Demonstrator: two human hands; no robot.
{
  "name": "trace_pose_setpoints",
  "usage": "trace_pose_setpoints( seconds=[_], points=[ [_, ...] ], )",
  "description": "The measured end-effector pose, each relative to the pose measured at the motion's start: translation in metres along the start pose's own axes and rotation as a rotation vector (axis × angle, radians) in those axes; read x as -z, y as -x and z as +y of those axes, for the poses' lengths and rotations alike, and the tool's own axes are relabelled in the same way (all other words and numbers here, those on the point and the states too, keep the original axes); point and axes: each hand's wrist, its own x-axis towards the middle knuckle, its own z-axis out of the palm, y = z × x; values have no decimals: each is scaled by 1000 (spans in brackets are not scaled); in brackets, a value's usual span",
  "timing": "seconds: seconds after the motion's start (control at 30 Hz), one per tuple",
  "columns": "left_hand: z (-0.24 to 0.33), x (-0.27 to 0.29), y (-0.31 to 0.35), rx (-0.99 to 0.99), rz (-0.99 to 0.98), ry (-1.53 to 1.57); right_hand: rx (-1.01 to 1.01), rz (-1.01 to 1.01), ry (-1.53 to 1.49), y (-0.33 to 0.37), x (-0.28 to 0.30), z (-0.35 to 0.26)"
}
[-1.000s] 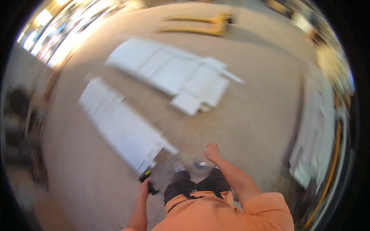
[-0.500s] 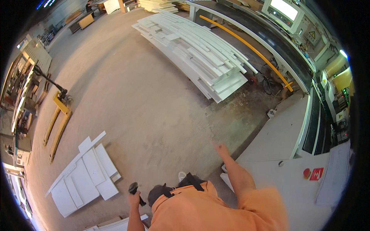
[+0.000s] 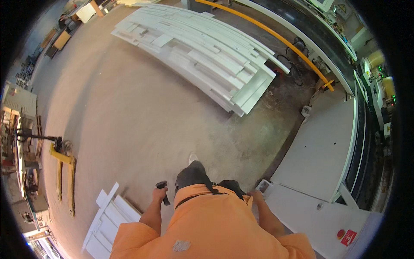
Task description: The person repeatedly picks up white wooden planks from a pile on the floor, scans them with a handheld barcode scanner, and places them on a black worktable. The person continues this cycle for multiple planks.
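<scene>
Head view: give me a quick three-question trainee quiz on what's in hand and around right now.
1. True or false: the left hand holds a small black tool.
2. What lies ahead on the floor? A) stack of white panels B) blue barrels C) coiled hose.
3. Fill in: the yellow pallet truck is on the person's ____ side.

Key: 1 true; 2 A; 3 left.

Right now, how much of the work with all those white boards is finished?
Many white boards already lie stacked on the floor, and a smaller pile sits by the left side. The left hand holds a dark handheld tool; the right hand hangs beside a white panel. What remains cannot be told.
</scene>
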Motion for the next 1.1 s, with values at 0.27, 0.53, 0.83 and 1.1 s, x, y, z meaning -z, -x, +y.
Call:
trace_pose_setpoints(
  seconds=[0.27, 0.53, 0.83, 1.1],
  points=[
    [321, 62, -82, -382, 92, -93, 12, 298, -198, -133, 264, -191],
    [487, 45, -81, -275, 189, 145, 455, 669, 110, -406, 495, -336],
    [591, -54, 6, 87, 20, -61, 413, 484, 406, -602, 588, -454],
    [752, -91, -76, -322, -155, 308, 478, 523, 312, -569, 593, -444]
  ],
)
